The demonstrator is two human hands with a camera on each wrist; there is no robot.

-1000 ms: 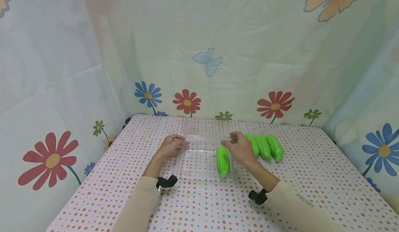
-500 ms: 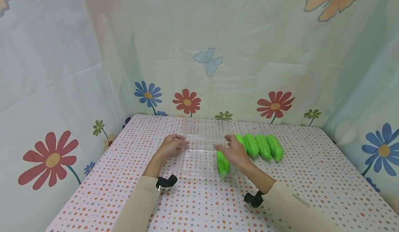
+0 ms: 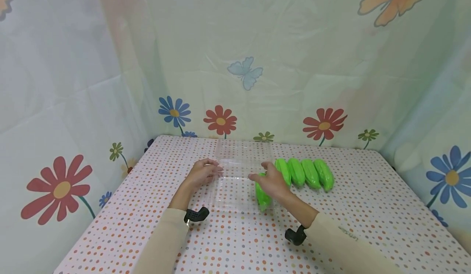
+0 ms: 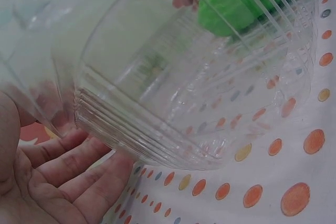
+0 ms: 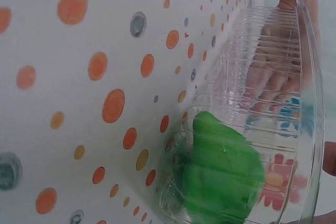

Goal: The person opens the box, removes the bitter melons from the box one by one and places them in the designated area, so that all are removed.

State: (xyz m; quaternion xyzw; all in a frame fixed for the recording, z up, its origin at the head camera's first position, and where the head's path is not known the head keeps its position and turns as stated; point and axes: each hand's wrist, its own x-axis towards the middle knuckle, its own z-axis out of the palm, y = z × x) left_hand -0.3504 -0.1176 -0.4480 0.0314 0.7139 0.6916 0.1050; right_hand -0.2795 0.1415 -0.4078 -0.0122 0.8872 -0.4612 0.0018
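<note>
A clear plastic clamshell box (image 3: 235,192) stands on the table, its lid (image 3: 243,149) folded back away from me. Inside, along the right wall, lies one bright green, elongated, shiny piece with a pointed end (image 3: 262,200); its kind is unclear. My left hand (image 3: 200,174) is at the box's left side, and in the left wrist view its straight fingers (image 4: 79,166) rest against the clear wall. My right hand (image 3: 274,182) is over the right wall, above the green piece, thumb and fingers apart with nothing between them. It covers part of that piece.
Several similar green pieces (image 3: 310,174) lie side by side right of the box, close to my right hand. A dotted cloth (image 3: 235,245) covers the table. Flowered curtains (image 3: 243,41) hang behind and at both sides.
My right hand has moved left, from beside the box's right wall to above the green piece inside, uncovering the loose green pieces. The left hand and the box stay in place.
</note>
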